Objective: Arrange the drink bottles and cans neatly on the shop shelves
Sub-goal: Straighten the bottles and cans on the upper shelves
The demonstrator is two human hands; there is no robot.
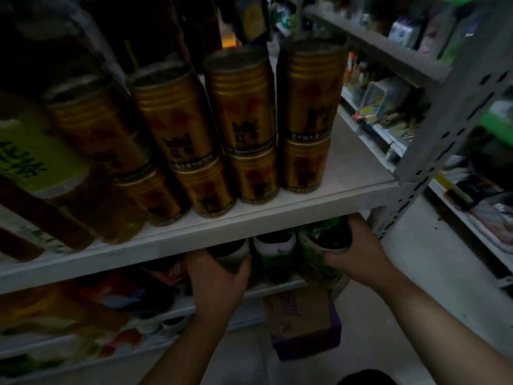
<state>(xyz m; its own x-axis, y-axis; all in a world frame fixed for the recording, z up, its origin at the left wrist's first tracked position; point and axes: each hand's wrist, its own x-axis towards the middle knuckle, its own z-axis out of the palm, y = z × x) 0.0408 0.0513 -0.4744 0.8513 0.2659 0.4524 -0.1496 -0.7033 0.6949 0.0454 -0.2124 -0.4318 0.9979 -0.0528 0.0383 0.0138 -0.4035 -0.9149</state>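
Observation:
On the lower shelf (277,290) stand three green and white cans side by side under the upper shelf board. My left hand (219,276) grips the left can (231,252) round its top. My right hand (358,252) grips the right can (322,240), thumb in front and fingers behind. The middle can (274,245) stands between them, untouched. On the upper shelf (305,201), gold cans (247,107) are stacked two high in a row of several stacks.
Large bottles with amber liquid and a green label (36,159) fill the upper shelf's left. A perforated metal upright (444,129) stands at the shelf's right end. A cardboard box (302,318) sits on the floor below. Further goods shelves (388,107) run to the right.

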